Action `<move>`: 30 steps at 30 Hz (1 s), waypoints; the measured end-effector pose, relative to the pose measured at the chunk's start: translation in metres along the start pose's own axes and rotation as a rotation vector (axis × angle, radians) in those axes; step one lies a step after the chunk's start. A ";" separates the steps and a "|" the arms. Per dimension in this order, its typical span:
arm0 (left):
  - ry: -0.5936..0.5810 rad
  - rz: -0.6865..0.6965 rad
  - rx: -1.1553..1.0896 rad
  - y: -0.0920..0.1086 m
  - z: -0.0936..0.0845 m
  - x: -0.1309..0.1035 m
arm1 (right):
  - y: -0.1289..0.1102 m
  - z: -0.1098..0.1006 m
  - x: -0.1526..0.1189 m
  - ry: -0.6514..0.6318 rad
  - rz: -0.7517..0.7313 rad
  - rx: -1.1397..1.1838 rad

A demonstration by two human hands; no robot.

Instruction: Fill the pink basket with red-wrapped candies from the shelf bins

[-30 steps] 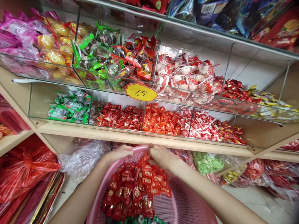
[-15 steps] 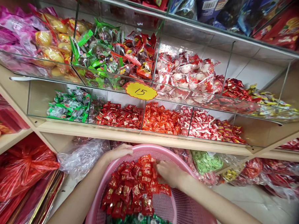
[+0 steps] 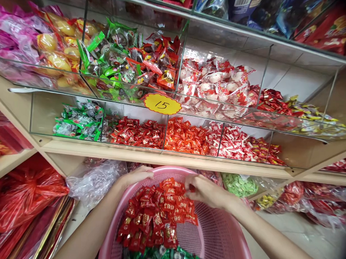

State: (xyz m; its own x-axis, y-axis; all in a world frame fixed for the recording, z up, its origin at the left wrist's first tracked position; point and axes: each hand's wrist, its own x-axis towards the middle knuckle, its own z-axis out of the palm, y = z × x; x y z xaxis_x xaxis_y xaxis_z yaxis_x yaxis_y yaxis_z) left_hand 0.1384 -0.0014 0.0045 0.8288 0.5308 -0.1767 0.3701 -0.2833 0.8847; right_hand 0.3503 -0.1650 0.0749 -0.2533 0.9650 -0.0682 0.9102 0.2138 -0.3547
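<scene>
Through the lower middle stands a pink plastic mesh basket with wrapped sweets in it. My left hand is closed over the basket's far left rim. Just above the red-orange wrapped candies, at their right edge, is my right hand. Its fingers are curled, and a dark red spot shows between them; I cannot make out what it is. Darker red wrapped candies lie to the left in the pile. Green wrapped candies lie at the near side of the basket.
A shelf of clear-walled bins holds sorted sweets, among them orange candies and red candies. A yellow price tag reads 15. Below the shelf are clear plastic bags and green packets. A red plastic bag sits left.
My right hand has risen up and to the right, off the orange candies, showing more of them. My left hand stays on the rim.
</scene>
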 end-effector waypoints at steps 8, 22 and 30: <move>-0.001 -0.014 0.010 -0.004 0.001 0.001 | 0.004 0.027 0.010 0.177 0.127 0.357; 0.001 -0.030 0.019 0.003 0.000 -0.001 | 0.021 0.050 -0.005 0.149 0.043 -0.099; 0.015 -0.016 0.015 0.004 0.001 -0.001 | -0.009 0.040 -0.009 0.037 0.038 -0.277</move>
State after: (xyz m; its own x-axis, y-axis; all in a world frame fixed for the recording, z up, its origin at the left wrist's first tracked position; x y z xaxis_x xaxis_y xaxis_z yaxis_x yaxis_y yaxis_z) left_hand 0.1396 -0.0034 0.0079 0.8165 0.5472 -0.1842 0.3896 -0.2866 0.8753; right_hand 0.3309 -0.1817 0.0416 -0.2101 0.9768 -0.0409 0.9749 0.2062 -0.0843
